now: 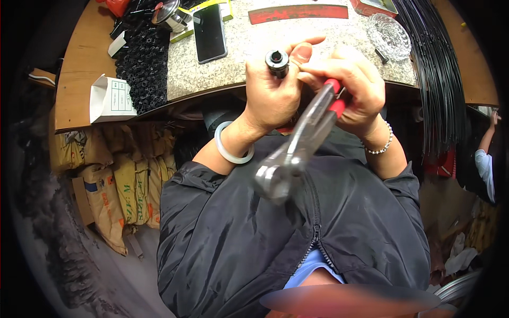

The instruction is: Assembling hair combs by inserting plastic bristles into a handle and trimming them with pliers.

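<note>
My left hand (pixel 269 98) is closed around a small black cylindrical part (pixel 280 70), its round hollow end facing up. A pair of pliers (pixel 306 135) with red-covered handle ends is gripped in my right hand (pixel 356 87). Its metal head points down toward my jacket and is smeared by motion. The fingertips of my right hand meet my left thumb beside the black part; whether they pinch something small there I cannot make out. Both hands are raised over the table's near edge.
On the speckled tabletop (pixel 244 58) lie a phone (pixel 209 34), a curved red strip (pixel 298 14) and a glass dish (pixel 389 36). Small black parts (pixel 142 74) are heaped left, beside a white box (pixel 112 100). Long black rods (pixel 437 74) overhang at right. Sacks (pixel 106 199) stand below; another person (pixel 482 159) is far right.
</note>
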